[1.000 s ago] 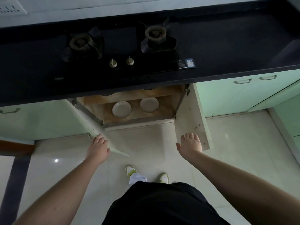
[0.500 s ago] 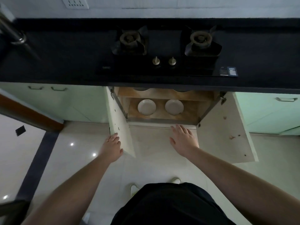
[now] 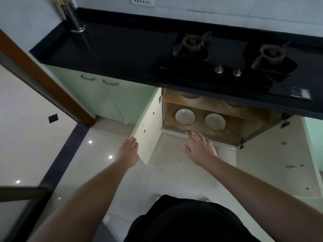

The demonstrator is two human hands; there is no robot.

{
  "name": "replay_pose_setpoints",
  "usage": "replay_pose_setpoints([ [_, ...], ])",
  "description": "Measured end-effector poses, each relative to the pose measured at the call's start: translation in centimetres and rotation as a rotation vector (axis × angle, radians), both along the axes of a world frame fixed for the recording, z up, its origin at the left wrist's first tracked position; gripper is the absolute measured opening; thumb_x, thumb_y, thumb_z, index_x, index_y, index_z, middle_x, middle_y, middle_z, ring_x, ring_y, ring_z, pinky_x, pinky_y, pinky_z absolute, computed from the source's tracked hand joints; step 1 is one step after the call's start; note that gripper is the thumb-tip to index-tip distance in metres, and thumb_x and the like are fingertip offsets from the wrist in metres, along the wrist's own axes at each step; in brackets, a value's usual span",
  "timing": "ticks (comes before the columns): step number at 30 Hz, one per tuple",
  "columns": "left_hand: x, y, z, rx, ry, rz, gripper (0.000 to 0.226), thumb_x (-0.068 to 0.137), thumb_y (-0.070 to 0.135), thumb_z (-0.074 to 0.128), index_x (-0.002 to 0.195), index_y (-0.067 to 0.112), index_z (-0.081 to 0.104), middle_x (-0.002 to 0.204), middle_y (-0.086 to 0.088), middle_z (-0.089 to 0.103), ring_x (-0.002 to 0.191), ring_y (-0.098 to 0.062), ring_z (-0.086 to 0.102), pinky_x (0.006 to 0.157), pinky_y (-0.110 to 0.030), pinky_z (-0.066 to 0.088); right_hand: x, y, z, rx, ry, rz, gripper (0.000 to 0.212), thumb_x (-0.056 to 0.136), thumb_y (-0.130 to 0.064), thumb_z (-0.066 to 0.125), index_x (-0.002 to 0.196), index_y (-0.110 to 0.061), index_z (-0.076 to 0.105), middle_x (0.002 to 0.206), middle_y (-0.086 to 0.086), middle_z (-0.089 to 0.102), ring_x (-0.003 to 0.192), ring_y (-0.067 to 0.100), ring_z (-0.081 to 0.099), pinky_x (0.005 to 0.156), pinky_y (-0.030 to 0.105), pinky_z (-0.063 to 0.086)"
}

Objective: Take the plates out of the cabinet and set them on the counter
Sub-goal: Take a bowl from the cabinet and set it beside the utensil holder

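Observation:
Two white plates lie side by side on the lower shelf of the open cabinet (image 3: 232, 130): a left plate (image 3: 185, 117) and a right plate (image 3: 215, 122). On the upper shelf, the rims of two more dishes (image 3: 190, 96) peek out under the black counter (image 3: 111, 55). My left hand (image 3: 128, 151) rests flat against the outer face of the left cabinet door (image 3: 150, 126), fingers apart. My right hand (image 3: 200, 145) hovers open and empty just in front of the cabinet's lower edge, below the plates.
A two-burner gas stove (image 3: 225, 58) is set into the counter above the cabinet. The right door (image 3: 272, 163) stands wide open. A metal pipe (image 3: 75, 20) rises at the counter's left end. A brown door frame (image 3: 43, 79) runs along the left.
My view has swung left, bringing the counter's left end into sight. My right hand has come forward to the cabinet's lower edge. My left hand stays at the left door.

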State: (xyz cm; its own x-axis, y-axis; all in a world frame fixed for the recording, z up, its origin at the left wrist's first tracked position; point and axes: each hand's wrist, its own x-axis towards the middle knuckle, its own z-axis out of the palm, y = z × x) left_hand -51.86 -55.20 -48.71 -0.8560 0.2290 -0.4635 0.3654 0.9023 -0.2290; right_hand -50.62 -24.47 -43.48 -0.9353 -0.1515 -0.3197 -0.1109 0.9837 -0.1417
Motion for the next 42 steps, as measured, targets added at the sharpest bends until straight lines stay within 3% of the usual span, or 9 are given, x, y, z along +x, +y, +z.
replay_pose_setpoints([
  [7, -0.9, -0.8, 0.8, 0.096, -0.023, 0.033, 0.060, 0.099, 0.031, 0.041, 0.153, 0.013, 0.022, 0.162, -0.006, 0.020, 0.149, -0.018, 0.015, 0.120, -0.044, 0.006, -0.6, -2.5, 1.2, 0.015, 0.017, -0.006, 0.063, 0.100, -0.054, 0.022, 0.153, -0.021, 0.016, 0.161, 0.006, 0.021, 0.147, 0.023, 0.017, 0.118, 0.041, 0.018],
  [12, -1.9, 2.6, 1.8, 0.164, 0.029, 0.045, 0.055, 0.100, 0.035, 0.039, 0.149, 0.015, 0.030, 0.160, -0.010, 0.025, 0.142, -0.026, 0.029, 0.120, -0.047, 0.011, -0.8, -2.6, 2.1, 0.006, 0.098, -0.059, 0.062, 0.099, -0.056, 0.023, 0.151, -0.023, 0.020, 0.159, 0.004, 0.026, 0.146, 0.023, 0.022, 0.117, 0.042, 0.022],
  [18, -4.1, 6.8, 3.3, 0.294, 0.160, -0.056, 0.056, 0.099, 0.041, 0.034, 0.149, 0.015, 0.031, 0.157, -0.008, 0.031, 0.144, -0.025, 0.026, 0.119, -0.046, 0.013, -1.4, -1.2, 2.9, -0.006, 0.142, -0.133, 0.064, 0.098, -0.059, 0.022, 0.151, -0.025, 0.017, 0.159, 0.002, 0.026, 0.146, 0.023, 0.022, 0.116, 0.041, 0.020],
  [24, -7.0, 10.6, 4.7, 0.365, 0.174, -0.090, 0.060, 0.100, 0.044, 0.029, 0.152, 0.015, 0.025, 0.160, -0.009, 0.026, 0.148, -0.025, 0.019, 0.120, -0.046, 0.012, -3.1, 0.9, 2.7, -0.037, 0.161, -0.179, 0.068, 0.097, -0.059, 0.020, 0.154, -0.024, 0.006, 0.162, 0.002, 0.019, 0.148, 0.021, 0.016, 0.117, 0.038, 0.014],
  [33, -11.9, 15.3, 3.2, 0.421, 0.203, -0.052, 0.059, 0.101, 0.044, 0.031, 0.152, 0.015, 0.029, 0.159, -0.008, 0.029, 0.148, -0.024, 0.018, 0.120, -0.043, 0.009, -8.7, 5.9, -0.4, -0.104, 0.132, -0.162, 0.068, 0.097, -0.058, 0.020, 0.153, -0.021, 0.006, 0.162, 0.003, 0.017, 0.148, 0.021, 0.013, 0.116, 0.033, 0.005],
  [42, -17.9, 19.8, -2.1, 0.403, 0.182, 0.068, 0.059, 0.099, 0.047, 0.031, 0.150, 0.017, 0.034, 0.160, -0.009, 0.028, 0.149, -0.025, 0.019, 0.119, -0.043, 0.014, -17.1, 10.6, -7.0, -0.079, 0.041, -0.120, 0.069, 0.098, -0.055, 0.027, 0.153, -0.016, 0.013, 0.161, 0.007, 0.019, 0.148, 0.023, 0.014, 0.119, 0.038, 0.010],
])
